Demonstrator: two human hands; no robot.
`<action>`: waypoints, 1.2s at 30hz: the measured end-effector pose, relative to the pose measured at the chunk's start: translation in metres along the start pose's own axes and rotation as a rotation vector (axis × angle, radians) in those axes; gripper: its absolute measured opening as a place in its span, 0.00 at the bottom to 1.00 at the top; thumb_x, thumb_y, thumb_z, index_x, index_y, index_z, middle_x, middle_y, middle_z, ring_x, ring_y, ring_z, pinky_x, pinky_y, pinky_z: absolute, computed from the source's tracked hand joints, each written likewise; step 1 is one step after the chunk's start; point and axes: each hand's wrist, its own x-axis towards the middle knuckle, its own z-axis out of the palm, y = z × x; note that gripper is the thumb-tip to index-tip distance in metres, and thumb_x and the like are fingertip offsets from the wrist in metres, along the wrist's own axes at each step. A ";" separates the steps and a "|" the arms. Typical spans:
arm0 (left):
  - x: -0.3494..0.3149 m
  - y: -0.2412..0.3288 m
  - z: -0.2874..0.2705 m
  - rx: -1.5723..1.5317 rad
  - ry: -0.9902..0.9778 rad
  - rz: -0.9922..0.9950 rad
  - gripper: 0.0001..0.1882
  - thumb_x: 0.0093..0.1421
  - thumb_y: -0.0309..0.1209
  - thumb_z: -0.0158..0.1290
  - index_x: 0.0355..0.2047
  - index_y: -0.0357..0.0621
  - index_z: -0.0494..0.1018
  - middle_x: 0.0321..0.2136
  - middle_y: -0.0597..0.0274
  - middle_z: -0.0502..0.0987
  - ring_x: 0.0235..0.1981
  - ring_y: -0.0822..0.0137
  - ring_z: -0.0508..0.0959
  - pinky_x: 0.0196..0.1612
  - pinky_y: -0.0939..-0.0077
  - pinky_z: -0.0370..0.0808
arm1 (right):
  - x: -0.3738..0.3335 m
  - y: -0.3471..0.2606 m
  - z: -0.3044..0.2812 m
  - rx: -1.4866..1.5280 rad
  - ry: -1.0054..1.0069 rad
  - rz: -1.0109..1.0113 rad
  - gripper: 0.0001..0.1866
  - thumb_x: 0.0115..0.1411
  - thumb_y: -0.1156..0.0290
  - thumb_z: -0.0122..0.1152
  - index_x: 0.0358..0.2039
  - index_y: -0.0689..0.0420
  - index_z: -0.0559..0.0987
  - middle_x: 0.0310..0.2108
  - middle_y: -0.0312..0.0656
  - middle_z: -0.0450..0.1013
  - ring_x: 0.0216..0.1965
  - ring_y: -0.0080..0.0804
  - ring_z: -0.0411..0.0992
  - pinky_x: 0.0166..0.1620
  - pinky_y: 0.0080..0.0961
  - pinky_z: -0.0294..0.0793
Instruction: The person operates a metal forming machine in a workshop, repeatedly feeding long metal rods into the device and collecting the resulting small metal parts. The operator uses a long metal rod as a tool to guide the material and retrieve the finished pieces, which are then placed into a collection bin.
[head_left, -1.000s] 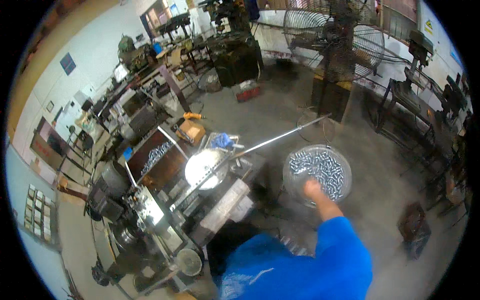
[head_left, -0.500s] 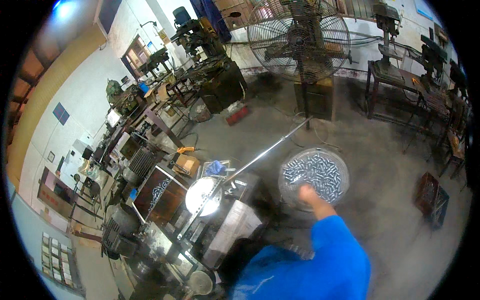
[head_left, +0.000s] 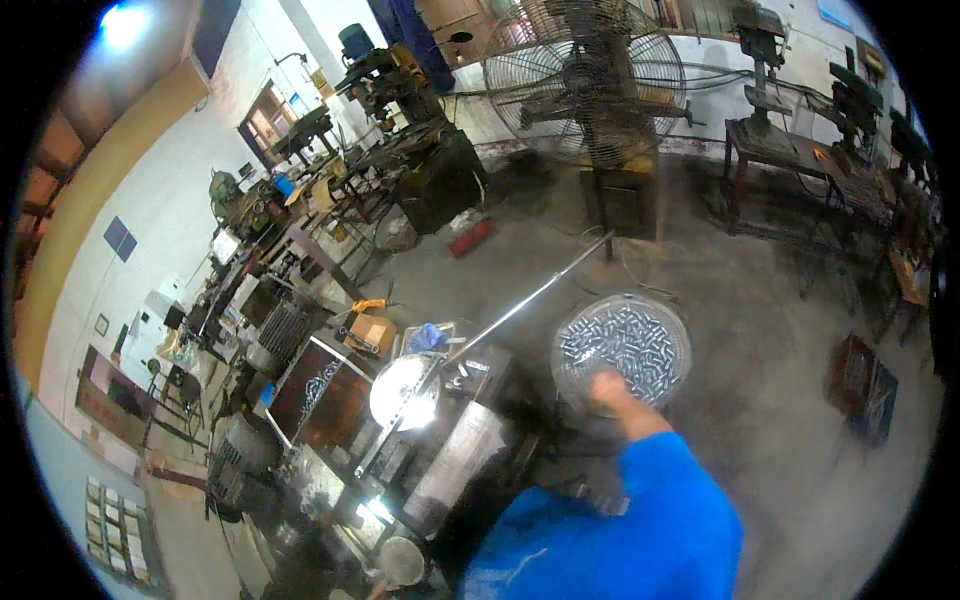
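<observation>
Your right hand has edged nearer the round basket's near rim; can't tell your fingers' grip! Shiny silver cylinders lie jumbled, long axes every way.

In the basket, mostly toward its far and right edges, pins; at its near edge, right hand. Left, disc; right, crate; behind, fan.

caged fan at back | red box on floor | brownish crate right, possibly metal, blurred
</observation>
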 end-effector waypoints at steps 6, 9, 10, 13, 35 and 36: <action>0.002 -0.023 -0.024 -0.019 0.024 -0.010 0.23 0.58 0.38 0.44 0.50 0.36 0.61 0.38 0.50 0.71 0.34 0.61 0.70 0.50 0.59 0.62 | -0.008 0.005 0.004 0.370 0.339 0.012 0.17 0.44 0.61 0.54 0.31 0.59 0.77 0.34 0.45 0.73 0.38 0.37 0.71 0.41 0.29 0.69; -0.001 -0.051 -0.056 -0.049 0.089 -0.030 0.23 0.57 0.38 0.45 0.49 0.36 0.62 0.38 0.50 0.72 0.34 0.61 0.70 0.50 0.59 0.63 | -0.055 -0.005 -0.029 1.100 0.298 -0.129 0.10 0.34 0.68 0.60 0.19 0.60 0.77 0.19 0.43 0.73 0.22 0.29 0.72 0.28 0.27 0.70; 0.005 -0.055 -0.063 -0.058 0.088 -0.027 0.23 0.57 0.38 0.45 0.49 0.36 0.63 0.37 0.50 0.72 0.34 0.61 0.70 0.50 0.59 0.63 | -0.060 -0.005 -0.038 1.093 0.290 -0.116 0.09 0.35 0.68 0.60 0.18 0.60 0.77 0.19 0.43 0.73 0.21 0.29 0.71 0.28 0.27 0.70; 0.034 -0.063 -0.079 -0.093 0.069 0.010 0.23 0.57 0.38 0.46 0.48 0.35 0.64 0.37 0.49 0.73 0.33 0.60 0.71 0.49 0.59 0.64 | -0.038 0.001 -0.049 1.086 0.301 -0.255 0.08 0.41 0.70 0.56 0.16 0.62 0.76 0.19 0.44 0.73 0.20 0.27 0.71 0.27 0.25 0.70; 0.007 -0.053 -0.097 -0.282 0.068 0.205 0.13 0.50 0.31 0.54 0.30 0.32 0.68 0.16 0.59 0.71 0.16 0.69 0.73 0.21 0.74 0.72 | -0.300 -0.475 -0.154 0.287 0.055 -1.923 0.11 0.33 0.69 0.56 0.21 0.58 0.79 0.34 0.49 0.72 0.38 0.47 0.68 0.43 0.33 0.68; 0.008 -0.054 -0.098 -0.284 0.076 0.203 0.13 0.50 0.31 0.54 0.30 0.31 0.68 0.16 0.59 0.71 0.16 0.69 0.73 0.21 0.74 0.72 | -0.314 -0.506 -0.151 0.185 0.083 -2.000 0.12 0.32 0.68 0.56 0.21 0.58 0.79 0.33 0.49 0.72 0.38 0.47 0.68 0.44 0.34 0.67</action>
